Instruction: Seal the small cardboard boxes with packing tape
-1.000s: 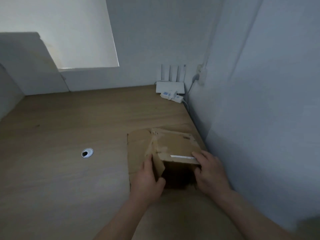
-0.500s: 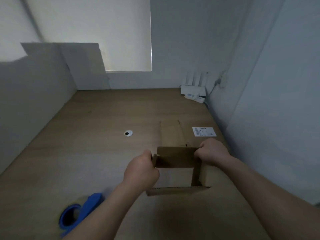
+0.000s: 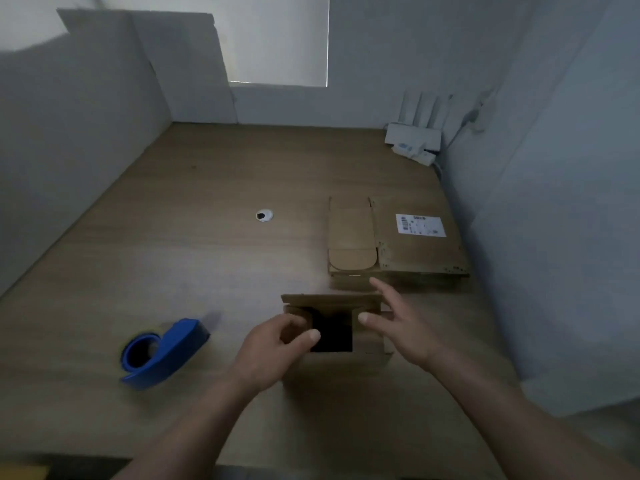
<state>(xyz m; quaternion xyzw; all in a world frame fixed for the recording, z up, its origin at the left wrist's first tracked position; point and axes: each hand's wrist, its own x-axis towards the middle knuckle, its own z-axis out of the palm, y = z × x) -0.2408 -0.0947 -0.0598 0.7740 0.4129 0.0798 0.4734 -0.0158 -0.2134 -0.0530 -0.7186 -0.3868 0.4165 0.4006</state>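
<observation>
While pinching one flap of the box (image 3: pixel 332 301) lower centre with left hand (image 3: pixel 273 348), right hand (image 3: pixel 401 330) splayed empty, risks other flaps springing up.

White barcode label (image 3: pixel 420 224) on the flat cardboard box (image 3: pixel 415 258), print too blurred for reading.

Before me: wood desk (image 3: pixel 207 244), grey walls (image 3: pixel 554 168) left and right. Lit blind (image 3: pixel 277 39) behind. Router (image 3: pixel 414 137) in the far right corner, grommet (image 3: pixel 264 215) mid-desk.
</observation>
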